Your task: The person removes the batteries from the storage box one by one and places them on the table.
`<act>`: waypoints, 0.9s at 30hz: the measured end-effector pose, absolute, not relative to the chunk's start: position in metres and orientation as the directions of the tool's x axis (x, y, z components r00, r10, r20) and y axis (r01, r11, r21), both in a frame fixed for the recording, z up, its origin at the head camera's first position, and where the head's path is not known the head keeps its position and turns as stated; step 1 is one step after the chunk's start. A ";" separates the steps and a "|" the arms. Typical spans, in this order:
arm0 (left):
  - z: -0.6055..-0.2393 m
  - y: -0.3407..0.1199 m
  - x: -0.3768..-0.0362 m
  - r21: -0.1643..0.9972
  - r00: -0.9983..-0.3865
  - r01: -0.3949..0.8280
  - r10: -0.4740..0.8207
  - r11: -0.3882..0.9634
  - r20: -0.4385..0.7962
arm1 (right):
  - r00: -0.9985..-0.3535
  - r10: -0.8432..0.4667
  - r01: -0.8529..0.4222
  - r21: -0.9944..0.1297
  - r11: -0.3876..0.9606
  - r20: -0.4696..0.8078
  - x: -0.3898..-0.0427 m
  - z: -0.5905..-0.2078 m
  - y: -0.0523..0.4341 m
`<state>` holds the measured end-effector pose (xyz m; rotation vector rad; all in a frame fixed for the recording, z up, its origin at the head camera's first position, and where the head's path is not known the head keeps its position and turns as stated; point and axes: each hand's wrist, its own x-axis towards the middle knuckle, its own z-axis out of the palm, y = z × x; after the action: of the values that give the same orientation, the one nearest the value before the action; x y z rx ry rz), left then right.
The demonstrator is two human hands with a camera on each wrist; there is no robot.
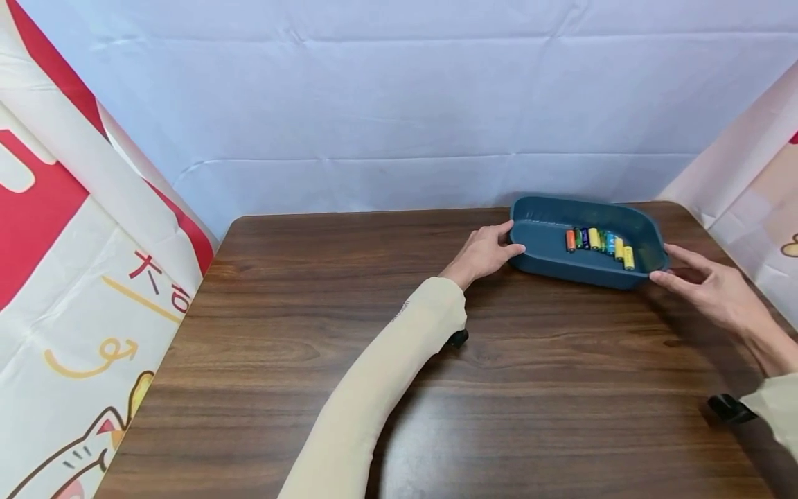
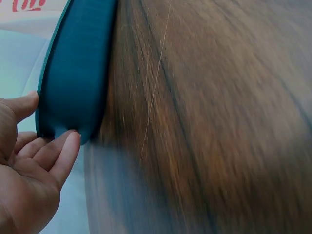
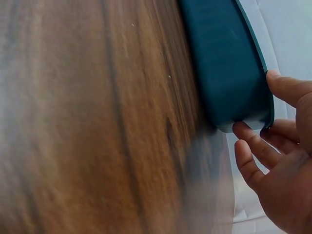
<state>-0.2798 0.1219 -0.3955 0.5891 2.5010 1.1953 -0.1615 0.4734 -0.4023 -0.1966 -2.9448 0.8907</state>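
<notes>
A dark brown wood-grain bench (image 1: 349,326) fills the lower part of the head view. Behind it hangs a pale blue-white creased cloth backdrop (image 1: 399,104). On the left side hangs a red and white printed cloth (image 1: 68,277) with a cartoon cat; a similar cloth (image 1: 757,208) hangs on the right.

At the far right corner of the bench sits a dark teal oblong tray (image 1: 548,260). Inside it lies a row of small coloured batteries (image 1: 598,244), orange, green, purple, yellow and blue, side by side.

The left hand (image 1: 483,253) is at the tray's left end, its fingers (image 2: 61,153) nearly straight and loosely spread, the tips touching the tray's end wall. The right hand (image 1: 711,287) is at the tray's right end, fingers (image 3: 253,146) relaxed and slightly bent, tips touching the wall near its corner. Neither hand wraps around the tray. Both arms wear cream sleeves (image 1: 374,388).
</notes>
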 end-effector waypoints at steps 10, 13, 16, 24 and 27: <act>-0.396 0.103 -0.283 0.785 -0.860 0.247 0.502 0.568 -0.092 | -0.991 0.132 0.091 -0.575 0.813 0.031 -0.162 -0.404 0.459; -0.396 0.096 -0.283 0.782 -0.855 0.256 0.511 0.568 -0.091 | -0.992 0.115 0.067 -0.575 0.815 0.048 -0.161 -0.405 0.455; -0.395 0.089 -0.283 0.782 -0.849 0.276 0.522 0.560 -0.074 | -0.993 0.096 0.039 -0.576 0.816 0.070 -0.161 -0.404 0.452; -0.394 0.078 -0.277 0.781 -0.837 0.285 0.542 0.555 -0.079 | -0.995 0.064 0.006 -0.584 0.811 0.079 -0.157 -0.403 0.446; -0.393 0.074 -0.273 0.770 -0.838 0.297 0.540 0.564 -0.072 | -0.996 0.044 -0.011 -0.602 0.798 0.075 -0.155 -0.402 0.444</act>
<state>-0.2727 0.0744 -0.3935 0.6898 2.5005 1.1490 -0.1551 0.4444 -0.4022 -0.0266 -2.8974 0.9716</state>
